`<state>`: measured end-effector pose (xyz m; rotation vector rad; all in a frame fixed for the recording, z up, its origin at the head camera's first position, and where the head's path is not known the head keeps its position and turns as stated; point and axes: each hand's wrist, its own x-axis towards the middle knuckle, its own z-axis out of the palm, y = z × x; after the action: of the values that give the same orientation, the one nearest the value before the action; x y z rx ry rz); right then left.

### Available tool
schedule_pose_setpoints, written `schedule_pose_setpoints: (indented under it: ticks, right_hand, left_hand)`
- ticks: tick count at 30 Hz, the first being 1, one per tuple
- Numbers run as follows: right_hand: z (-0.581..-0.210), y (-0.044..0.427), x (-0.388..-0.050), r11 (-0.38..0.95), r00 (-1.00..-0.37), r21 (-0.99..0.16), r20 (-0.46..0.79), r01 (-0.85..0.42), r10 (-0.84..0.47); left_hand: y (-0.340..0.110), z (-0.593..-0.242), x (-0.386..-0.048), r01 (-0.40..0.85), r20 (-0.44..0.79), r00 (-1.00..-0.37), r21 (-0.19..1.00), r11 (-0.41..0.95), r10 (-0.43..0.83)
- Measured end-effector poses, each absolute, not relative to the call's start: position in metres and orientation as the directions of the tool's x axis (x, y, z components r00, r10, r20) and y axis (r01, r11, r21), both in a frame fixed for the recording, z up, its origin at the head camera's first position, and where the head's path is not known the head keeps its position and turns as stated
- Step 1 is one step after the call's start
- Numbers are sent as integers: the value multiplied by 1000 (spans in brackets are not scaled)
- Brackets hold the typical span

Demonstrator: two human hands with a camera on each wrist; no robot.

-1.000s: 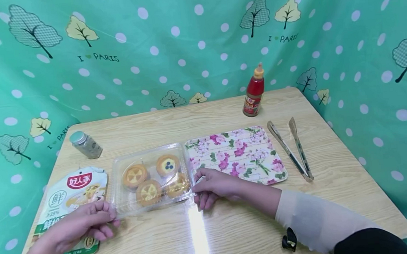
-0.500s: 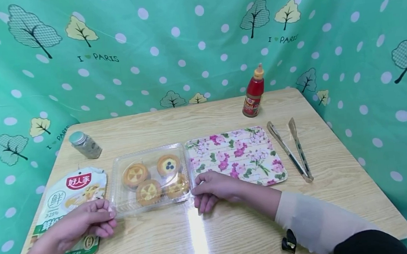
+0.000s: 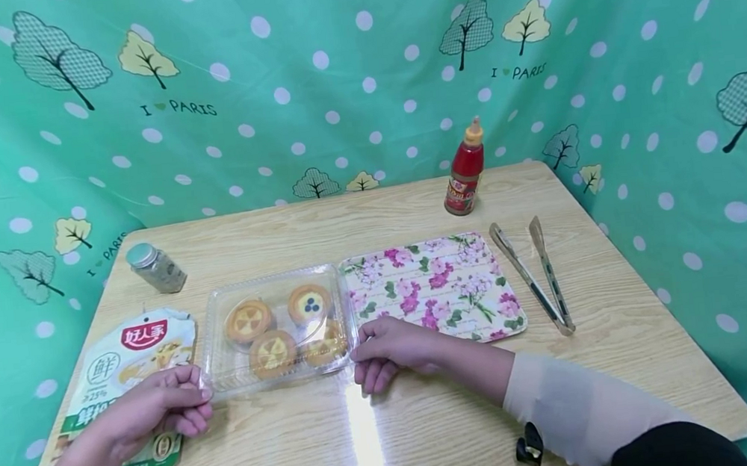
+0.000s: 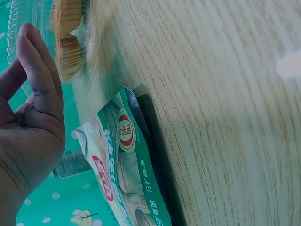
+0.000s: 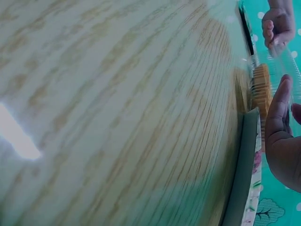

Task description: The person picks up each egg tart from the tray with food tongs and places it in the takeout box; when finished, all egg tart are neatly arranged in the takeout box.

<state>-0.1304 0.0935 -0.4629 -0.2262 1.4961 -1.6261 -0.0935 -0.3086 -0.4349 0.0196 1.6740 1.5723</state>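
A clear plastic food container (image 3: 228, 371) lies on the wooden table, with several round egg tarts (image 3: 249, 320) inside. One tart is topped with dark berries. My left hand (image 3: 161, 407) pinches the container's near left corner between thumb and fingers. At the near right corner, my right hand (image 3: 394, 347) pinches the rim in the same way. The right wrist view shows the right hand (image 5: 287, 146) in front and the left hand (image 5: 278, 23) beyond, with the container between them. Under my left forearm lies a green-and-white food pouch (image 3: 149, 359), partly covered.
A floral tray (image 3: 445, 278) sits right of the container, its near edge partly behind my right hand. Metal tongs (image 3: 540, 284) lie spread farther right. A red sauce bottle (image 3: 465, 175) stands at the back, and a jar with a teal lid (image 3: 157, 267) is at the back left.
Both hands keep their hold on the container, with only a tiny shift. The container and everything around it stay put.
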Motion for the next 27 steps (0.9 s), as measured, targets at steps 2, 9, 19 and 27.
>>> schedule_pose_setpoints:
  ticks: [2, 9, 19, 27]
  right_hand:
    - [-463, 93, -130, 114, -592, -871, -415, 478, -691]
    - [-465, 92, -129, 96, -604, -870, -412, 484, -682]
    - [-467, 91, -129, 103, -615, -875, -411, 473, -673]
    - [-467, 91, -131, 112, -625, -882, -409, 458, -665]
  left_hand:
    - [-309, -435, -93, -498, -532, -664, 839, 220, 526]
    - [-309, -435, -93, -488, -523, -666, 845, 219, 532]
    - [-308, -433, -93, -491, -529, -670, 842, 224, 521]
    - [-309, -434, -93, -459, -492, -676, 863, 209, 548]
